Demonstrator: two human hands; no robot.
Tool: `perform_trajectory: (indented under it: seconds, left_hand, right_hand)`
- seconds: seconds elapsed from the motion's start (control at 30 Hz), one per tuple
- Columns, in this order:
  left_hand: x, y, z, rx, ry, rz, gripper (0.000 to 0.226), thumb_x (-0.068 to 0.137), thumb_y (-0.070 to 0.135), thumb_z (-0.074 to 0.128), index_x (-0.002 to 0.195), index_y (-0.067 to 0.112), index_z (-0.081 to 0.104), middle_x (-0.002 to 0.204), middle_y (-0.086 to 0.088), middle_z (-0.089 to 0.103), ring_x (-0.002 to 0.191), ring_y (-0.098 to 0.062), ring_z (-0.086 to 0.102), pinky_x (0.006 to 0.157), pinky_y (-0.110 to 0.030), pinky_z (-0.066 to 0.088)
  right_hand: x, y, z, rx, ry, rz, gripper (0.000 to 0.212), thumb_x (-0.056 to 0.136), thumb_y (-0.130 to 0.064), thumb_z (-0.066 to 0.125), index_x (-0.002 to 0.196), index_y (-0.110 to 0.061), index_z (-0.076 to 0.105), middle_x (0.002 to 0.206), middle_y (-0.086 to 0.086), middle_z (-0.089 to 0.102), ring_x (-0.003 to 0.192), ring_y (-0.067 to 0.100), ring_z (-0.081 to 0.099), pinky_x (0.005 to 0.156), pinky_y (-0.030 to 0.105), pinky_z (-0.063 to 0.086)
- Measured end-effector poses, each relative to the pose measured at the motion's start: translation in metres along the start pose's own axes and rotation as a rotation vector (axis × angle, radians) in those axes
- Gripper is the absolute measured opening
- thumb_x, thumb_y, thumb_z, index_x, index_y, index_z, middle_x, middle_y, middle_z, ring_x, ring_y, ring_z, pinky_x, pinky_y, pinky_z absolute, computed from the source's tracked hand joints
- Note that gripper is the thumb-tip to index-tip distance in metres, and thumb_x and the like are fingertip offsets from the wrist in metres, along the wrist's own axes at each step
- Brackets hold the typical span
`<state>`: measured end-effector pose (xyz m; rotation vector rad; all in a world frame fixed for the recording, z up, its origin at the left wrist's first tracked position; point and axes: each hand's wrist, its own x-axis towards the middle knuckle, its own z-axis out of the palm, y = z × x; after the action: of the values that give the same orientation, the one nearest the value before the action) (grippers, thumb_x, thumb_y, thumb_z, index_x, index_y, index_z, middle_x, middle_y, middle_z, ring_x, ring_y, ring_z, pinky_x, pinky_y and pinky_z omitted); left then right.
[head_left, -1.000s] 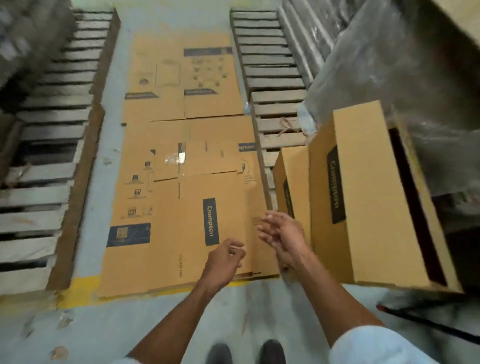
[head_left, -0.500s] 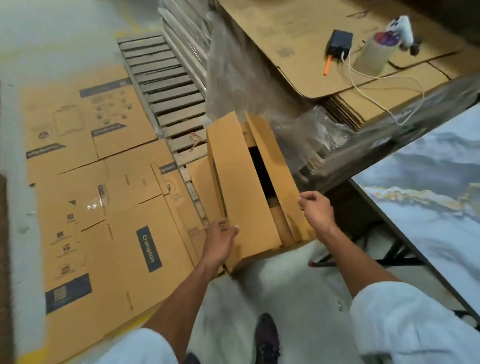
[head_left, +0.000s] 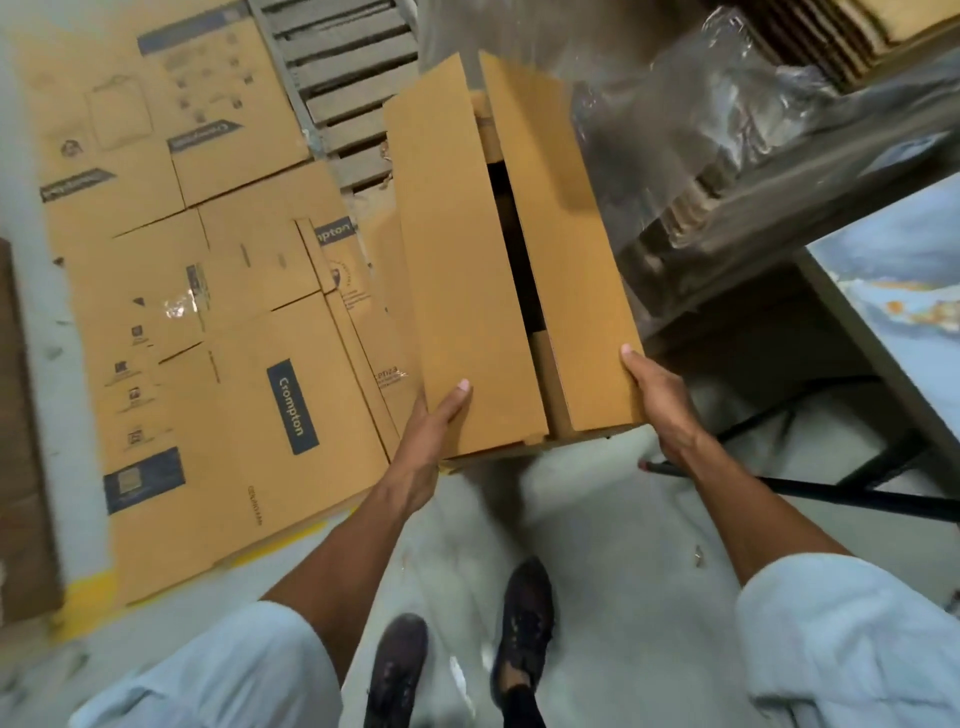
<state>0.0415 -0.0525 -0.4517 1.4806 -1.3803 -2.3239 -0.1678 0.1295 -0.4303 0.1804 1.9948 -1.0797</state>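
Above the floor, your left hand (head_left: 434, 426) and right hand (head_left: 657, 397) grip the cardboard box (head_left: 498, 270), thumbs on its top flaps.

Cardboard box (head_left: 467, 270) between both hands

Flattened cartons (head_left: 218, 322) lie beside a wooden pallet (head_left: 345, 78), near a plastic-wrapped cardboard stack (head_left: 727, 156).
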Motion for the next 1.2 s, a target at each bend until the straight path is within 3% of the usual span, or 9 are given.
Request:
perform_trajectory:
  seconds: [0.23, 0.37, 0.43, 0.53, 0.7, 0.77, 0.87, 1.07, 1.2]
  left_hand:
    - [-0.048, 0.101, -0.041, 0.066, 0.122, 0.088, 0.108, 0.06, 0.065, 0.087, 0.151, 0.027, 0.043, 0.148, 0.002, 0.055, 0.135, -0.022, 0.052, 0.114, -0.048, 0.04]
    - [-0.123, 0.185, -0.061, 0.065, 0.026, 0.123, 0.042, 0.089, 0.036, 0.074, 0.121, 0.011, 0.065, 0.097, -0.001, 0.077, 0.084, -0.012, 0.072, 0.071, -0.026, 0.058]
    - [-0.159, 0.213, -0.072, 0.063, -0.004, 0.143, 0.02, 0.093, 0.031, 0.07, 0.107, 0.016, 0.068, 0.081, 0.004, 0.074, 0.074, -0.011, 0.068, 0.069, -0.025, 0.055]
    - [-0.219, 0.255, -0.09, 0.04, -0.015, 0.208, 0.016, 0.093, 0.03, 0.07, 0.103, 0.018, 0.068, 0.083, 0.002, 0.073, 0.076, -0.012, 0.066, 0.08, -0.029, 0.053]
    - [-0.295, 0.331, -0.094, 0.071, -0.091, 0.357, 0.021, 0.091, 0.032, 0.073, 0.107, 0.018, 0.07, 0.084, 0.004, 0.076, 0.073, -0.01, 0.07, 0.068, -0.023, 0.055]
    - [-0.318, 0.358, -0.08, 0.105, -0.14, 0.416, 0.027, 0.091, 0.035, 0.072, 0.111, 0.017, 0.071, 0.088, 0.003, 0.076, 0.074, -0.009, 0.071, 0.064, -0.021, 0.055]
    - [-0.348, 0.382, -0.043, 0.162, -0.255, 0.476, 0.029, 0.091, 0.038, 0.071, 0.113, 0.019, 0.072, 0.09, 0.002, 0.076, 0.074, -0.01, 0.071, 0.061, -0.021, 0.054]
    - [-0.384, 0.374, 0.079, 0.296, -0.593, 0.501, 0.018, 0.094, 0.037, 0.067, 0.093, 0.02, 0.071, 0.077, 0.003, 0.071, 0.066, -0.01, 0.066, 0.059, -0.019, 0.049]
    - [-0.401, 0.322, 0.179, 0.367, -0.787, 0.437, 0.033, 0.094, 0.03, 0.068, 0.12, 0.01, 0.067, 0.093, -0.001, 0.077, 0.077, -0.011, 0.072, 0.057, -0.02, 0.053]
  right_hand:
    - [-0.074, -0.063, 0.011, 0.225, -0.13, -0.181, 0.031, 0.098, -0.044, 0.06, 0.116, -0.021, 0.072, 0.105, 0.0, 0.076, 0.098, 0.018, 0.069, 0.076, 0.029, 0.054]
    - [-0.142, -0.128, 0.022, 0.316, -0.131, -0.266, 0.028, 0.092, -0.042, 0.068, 0.1, -0.017, 0.077, 0.1, 0.004, 0.076, 0.092, 0.021, 0.07, 0.087, 0.038, 0.054]
    - [-0.182, -0.157, 0.026, 0.296, -0.159, -0.318, 0.03, 0.091, -0.047, 0.067, 0.095, -0.019, 0.077, 0.092, 0.002, 0.077, 0.087, 0.019, 0.07, 0.088, 0.035, 0.054]
    - [-0.252, -0.197, 0.031, 0.284, -0.153, -0.383, 0.027, 0.097, -0.045, 0.06, 0.094, -0.022, 0.075, 0.079, -0.006, 0.076, 0.07, 0.007, 0.07, 0.067, 0.022, 0.052]
    - [-0.359, -0.253, 0.016, 0.345, -0.057, -0.529, 0.022, 0.094, -0.046, 0.063, 0.091, -0.025, 0.068, 0.078, -0.004, 0.07, 0.069, 0.012, 0.066, 0.067, 0.023, 0.051]
    - [-0.393, -0.265, -0.001, 0.384, 0.008, -0.595, 0.024, 0.097, -0.045, 0.059, 0.096, -0.023, 0.068, 0.074, -0.007, 0.072, 0.068, 0.007, 0.067, 0.062, 0.02, 0.05]
    - [-0.434, -0.263, -0.041, 0.427, 0.131, -0.671, 0.028, 0.097, -0.049, 0.058, 0.101, -0.025, 0.071, 0.082, -0.006, 0.074, 0.081, 0.012, 0.068, 0.078, 0.03, 0.049]
    - [-0.507, -0.199, -0.143, 0.567, 0.437, -0.677, 0.029, 0.096, -0.05, 0.059, 0.1, -0.026, 0.074, 0.092, -0.001, 0.077, 0.093, 0.018, 0.067, 0.086, 0.036, 0.048]
    - [-0.543, -0.116, -0.215, 0.734, 0.63, -0.623, 0.025, 0.096, -0.043, 0.06, 0.103, -0.024, 0.074, 0.091, -0.005, 0.078, 0.087, 0.015, 0.07, 0.078, 0.029, 0.051]
